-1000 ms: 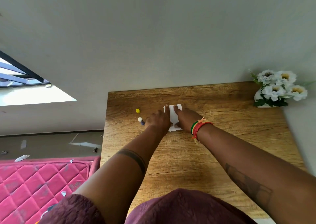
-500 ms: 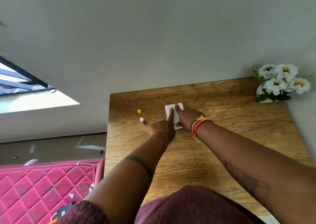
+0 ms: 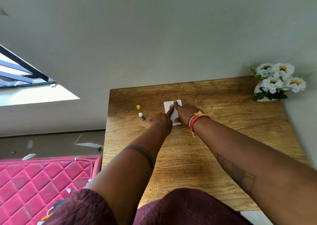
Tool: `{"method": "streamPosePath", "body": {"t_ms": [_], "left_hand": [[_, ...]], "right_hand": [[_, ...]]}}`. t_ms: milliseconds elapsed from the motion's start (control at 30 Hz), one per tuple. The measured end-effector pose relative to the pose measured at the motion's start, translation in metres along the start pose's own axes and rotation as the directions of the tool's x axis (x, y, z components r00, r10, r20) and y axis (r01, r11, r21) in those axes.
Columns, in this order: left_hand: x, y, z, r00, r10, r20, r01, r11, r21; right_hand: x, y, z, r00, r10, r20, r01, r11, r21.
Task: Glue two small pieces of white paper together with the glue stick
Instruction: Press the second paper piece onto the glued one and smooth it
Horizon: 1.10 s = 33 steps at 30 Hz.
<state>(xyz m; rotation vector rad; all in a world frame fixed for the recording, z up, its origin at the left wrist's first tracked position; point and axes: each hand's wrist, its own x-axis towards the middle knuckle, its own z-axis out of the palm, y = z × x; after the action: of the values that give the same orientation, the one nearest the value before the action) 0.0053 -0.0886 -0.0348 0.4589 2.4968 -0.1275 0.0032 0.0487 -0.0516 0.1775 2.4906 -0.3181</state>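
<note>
The white paper (image 3: pixel 175 116) lies flat on the wooden table (image 3: pixel 223 121), toward its far side. My left hand (image 3: pixel 160 120) has its index finger stretched out and pressed on the paper near its far edge, the other fingers curled in. My right hand (image 3: pixel 186 112), with coloured thread bracelets at the wrist, rests flat on the paper's right part, its index fingertip beside the left one. The glue stick (image 3: pixel 141 117), uncapped with a blue body and white tip, lies left of my left hand. Its yellow cap (image 3: pixel 138 107) stands a little farther back.
A white vase of white flowers (image 3: pixel 276 84) stands in the table's far right corner against the grey wall. A pink quilted mattress (image 3: pixel 42 181) with paper scraps on it lies left of the table. The table's left edge runs close to the glue stick.
My left hand drew back from lying flat on the paper, curled to a pointing index finger, then slid that finger toward the paper's far edge. My right hand stayed on the paper.
</note>
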Motion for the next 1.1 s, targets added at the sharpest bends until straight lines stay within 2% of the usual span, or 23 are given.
{"method": "streamPosePath", "body": {"t_ms": [167,267,633,767,833,900,967,1100], "left_hand": [[-0.026,-0.004,0.026,0.998,-0.004,-0.059,-0.002,0.995,-0.097],[-0.04,-0.005,0.042,0.997,0.005,-0.08,-0.012,0.996,-0.091],[-0.022,0.0,0.018,0.997,0.002,-0.078,-0.009,0.996,-0.088],[-0.027,0.001,0.019,0.998,-0.011,-0.068,0.005,0.996,-0.084],[-0.03,0.0,0.022,0.998,-0.021,-0.064,0.014,0.994,-0.108],[-0.03,-0.001,0.02,0.997,-0.011,-0.072,0.003,0.994,-0.113],[-0.03,-0.002,0.019,0.997,-0.003,-0.082,-0.007,0.994,-0.113],[-0.03,-0.004,0.02,0.996,-0.021,-0.09,0.007,0.988,-0.154]], "right_hand": [[0.0,0.007,0.008,0.998,-0.021,-0.056,0.019,0.999,-0.046],[0.0,0.007,0.009,0.999,-0.015,-0.05,0.013,0.999,-0.048],[0.011,0.006,0.011,0.999,0.011,-0.048,-0.012,1.0,-0.013],[0.005,0.012,0.014,0.997,0.01,-0.078,-0.004,0.997,0.079],[0.0,0.018,0.018,0.988,0.04,-0.149,-0.006,0.976,0.22],[-0.003,0.019,0.019,0.97,0.129,-0.205,-0.049,0.933,0.356],[-0.001,0.012,0.02,0.961,0.187,-0.203,-0.108,0.932,0.347],[0.006,0.004,0.021,0.96,0.214,-0.179,-0.161,0.949,0.272]]}}
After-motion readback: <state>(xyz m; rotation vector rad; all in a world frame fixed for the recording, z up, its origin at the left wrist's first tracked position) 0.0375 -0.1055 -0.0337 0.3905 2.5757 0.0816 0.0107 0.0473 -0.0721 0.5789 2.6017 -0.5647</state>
